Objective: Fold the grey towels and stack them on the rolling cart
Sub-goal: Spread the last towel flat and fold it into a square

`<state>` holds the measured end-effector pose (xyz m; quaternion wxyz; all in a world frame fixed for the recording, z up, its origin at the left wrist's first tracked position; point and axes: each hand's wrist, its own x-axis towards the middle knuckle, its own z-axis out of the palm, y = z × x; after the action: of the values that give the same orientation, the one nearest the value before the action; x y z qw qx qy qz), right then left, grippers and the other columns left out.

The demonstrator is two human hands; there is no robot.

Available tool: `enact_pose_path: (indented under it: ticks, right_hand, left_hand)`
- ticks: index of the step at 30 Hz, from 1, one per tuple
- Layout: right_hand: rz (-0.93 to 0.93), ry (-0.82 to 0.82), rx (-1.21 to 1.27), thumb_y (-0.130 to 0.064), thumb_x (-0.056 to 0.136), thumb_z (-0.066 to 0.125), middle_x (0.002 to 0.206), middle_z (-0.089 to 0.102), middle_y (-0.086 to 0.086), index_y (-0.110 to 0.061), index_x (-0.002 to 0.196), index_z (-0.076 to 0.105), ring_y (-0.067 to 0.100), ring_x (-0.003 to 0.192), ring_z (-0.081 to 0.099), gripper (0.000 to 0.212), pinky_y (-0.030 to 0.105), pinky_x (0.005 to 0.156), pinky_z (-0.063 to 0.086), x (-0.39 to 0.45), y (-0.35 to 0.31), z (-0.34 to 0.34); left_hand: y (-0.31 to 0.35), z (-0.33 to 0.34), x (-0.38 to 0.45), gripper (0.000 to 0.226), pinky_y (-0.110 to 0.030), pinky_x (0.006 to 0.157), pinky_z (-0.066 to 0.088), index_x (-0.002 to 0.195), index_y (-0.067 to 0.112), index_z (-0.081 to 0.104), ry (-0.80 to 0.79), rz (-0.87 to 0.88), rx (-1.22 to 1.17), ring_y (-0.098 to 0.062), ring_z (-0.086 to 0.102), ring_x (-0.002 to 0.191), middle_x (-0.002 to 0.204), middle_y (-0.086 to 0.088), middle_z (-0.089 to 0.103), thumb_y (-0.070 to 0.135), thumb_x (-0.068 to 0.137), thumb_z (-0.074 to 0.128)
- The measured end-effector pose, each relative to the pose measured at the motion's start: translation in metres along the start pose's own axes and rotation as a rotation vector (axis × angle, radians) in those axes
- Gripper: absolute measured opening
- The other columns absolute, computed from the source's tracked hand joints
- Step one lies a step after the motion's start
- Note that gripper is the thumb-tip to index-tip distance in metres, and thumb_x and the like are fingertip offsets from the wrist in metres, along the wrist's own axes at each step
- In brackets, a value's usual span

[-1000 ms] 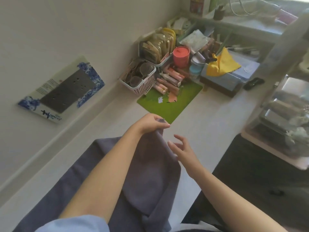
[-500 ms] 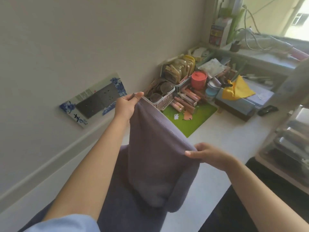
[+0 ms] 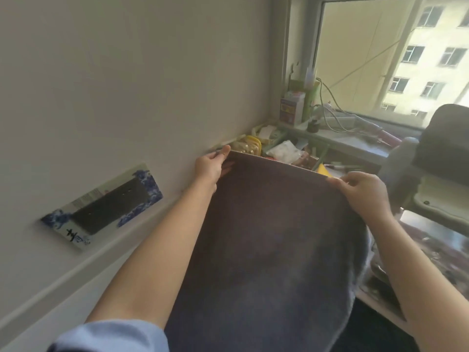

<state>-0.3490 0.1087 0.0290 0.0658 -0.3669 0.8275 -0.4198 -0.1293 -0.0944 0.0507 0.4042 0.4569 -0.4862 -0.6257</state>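
A grey towel (image 3: 269, 245) hangs spread out in front of me, held up by its top edge. My left hand (image 3: 212, 166) pinches the top left corner between thumb and fingers. My right hand (image 3: 363, 193) pinches the top right corner. The stretched top edge runs straight between the two hands. The towel hides most of the white counter below it. The rolling cart's clear shelves (image 3: 436, 250) show at the right, beside my right forearm.
A wall socket with a blue and white surround (image 3: 104, 208) sits on the wall at left. Behind the towel's top edge are cluttered packets and a basket (image 3: 269, 147). A windowsill with cables (image 3: 355, 128) and a dark chair back (image 3: 446, 138) lie at the right.
Both hands have lifted the towel off the counter and pulled its top edge taut. The right hand moved from the towel's fold to the top right corner. The view tilted up toward the window.
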Motion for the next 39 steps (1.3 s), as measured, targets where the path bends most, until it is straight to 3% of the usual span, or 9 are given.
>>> enact_pose_path:
  ticks: [4, 10, 13, 16, 19, 25, 31, 35, 39]
  right_hand:
    - [-0.052, 0.089, 0.047, -0.039, 0.081, 0.069, 0.068, 0.062, 0.002, -0.017, 0.072, 0.066, 0.019, 0.069, 0.054, 0.024, 0.027, 0.066, 0.034, 0.000, -0.010, -0.002]
    - [-0.104, -0.153, 0.166, -0.031, 0.084, 0.068, 0.058, 0.057, -0.003, -0.014, 0.067, 0.065, 0.005, 0.052, 0.049, 0.024, 0.014, 0.052, 0.035, -0.042, -0.030, 0.028]
    - [-0.136, -0.276, 0.227, -0.033, 0.083, 0.068, 0.059, 0.061, -0.006, -0.015, 0.066, 0.066, -0.001, 0.051, 0.050, 0.025, 0.013, 0.054, 0.037, -0.079, -0.050, 0.057]
    - [-0.131, -0.378, 0.313, -0.035, 0.083, 0.067, 0.058, 0.061, -0.004, -0.014, 0.067, 0.067, 0.002, 0.049, 0.047, 0.027, 0.014, 0.052, 0.036, -0.123, -0.073, 0.083]
    - [-0.117, -0.439, 0.401, -0.033, 0.085, 0.066, 0.057, 0.060, -0.003, -0.011, 0.065, 0.065, 0.003, 0.050, 0.046, 0.029, 0.017, 0.053, 0.037, -0.164, -0.093, 0.105]
    - [-0.114, -0.626, 0.544, -0.033, 0.087, 0.063, 0.047, 0.052, -0.011, -0.013, 0.059, 0.058, 0.001, 0.048, 0.044, 0.035, 0.015, 0.050, 0.037, -0.282, -0.146, 0.139]
    - [-0.092, -0.739, 0.599, -0.040, 0.087, 0.060, 0.054, 0.053, -0.004, -0.008, 0.065, 0.062, 0.004, 0.053, 0.046, 0.039, 0.014, 0.051, 0.037, -0.413, -0.209, 0.157]
    - [-0.105, -0.830, 0.641, -0.036, 0.087, 0.062, 0.049, 0.051, -0.009, -0.018, 0.057, 0.058, 0.003, 0.050, 0.046, 0.035, 0.012, 0.049, 0.036, -0.498, -0.252, 0.165]
    - [-0.109, -0.923, 0.644, -0.036, 0.087, 0.063, 0.049, 0.052, -0.010, -0.016, 0.059, 0.058, 0.000, 0.048, 0.045, 0.035, 0.011, 0.049, 0.036, -0.569, -0.279, 0.179]
  left_hand:
    - [-0.003, 0.022, 0.004, 0.018, -0.028, 0.080, 0.056, 0.100, 0.001, 0.063, 0.013, 0.040, -0.168, -0.014, 0.065, 0.076, 0.085, -0.003, 0.065, 0.018, 0.092, 0.060]
    - [-0.016, -0.018, -0.015, 0.015, -0.039, 0.092, 0.053, 0.084, 0.012, 0.066, 0.099, -0.014, -0.161, -0.026, 0.066, 0.092, 0.088, -0.007, 0.068, 0.026, 0.087, 0.067]
    - [-0.021, -0.062, -0.053, 0.017, -0.034, 0.082, 0.056, 0.080, 0.010, 0.063, 0.173, -0.062, -0.218, -0.020, 0.066, 0.078, 0.079, -0.005, 0.068, 0.024, 0.090, 0.063]
    - [-0.029, -0.112, -0.093, 0.017, -0.042, 0.087, 0.053, 0.084, 0.010, 0.059, 0.222, -0.124, -0.275, -0.026, 0.064, 0.088, 0.087, -0.008, 0.065, 0.025, 0.090, 0.062]
    - [-0.032, -0.156, -0.128, 0.021, -0.045, 0.085, 0.050, 0.091, 0.007, 0.056, 0.230, -0.199, -0.341, -0.029, 0.062, 0.085, 0.092, -0.013, 0.060, 0.027, 0.092, 0.058]
    - [-0.046, -0.271, -0.209, 0.037, -0.038, 0.073, 0.052, 0.082, 0.001, 0.053, 0.268, -0.127, -0.483, -0.031, 0.061, 0.083, 0.091, -0.017, 0.057, 0.034, 0.097, 0.046]
    - [-0.053, -0.394, -0.280, 0.044, -0.034, 0.068, 0.057, 0.096, 0.002, 0.055, 0.261, -0.073, -0.556, -0.027, 0.062, 0.092, 0.109, -0.019, 0.057, 0.043, 0.096, 0.040]
    - [-0.053, -0.463, -0.325, 0.047, -0.031, 0.073, 0.057, 0.103, 0.003, 0.053, 0.229, -0.056, -0.616, -0.025, 0.062, 0.092, 0.102, -0.016, 0.060, 0.046, 0.097, 0.036]
    - [-0.059, -0.522, -0.369, 0.054, -0.033, 0.078, 0.051, 0.106, 0.000, 0.054, 0.225, -0.077, -0.645, -0.023, 0.062, 0.095, 0.101, -0.015, 0.064, 0.049, 0.098, 0.032]
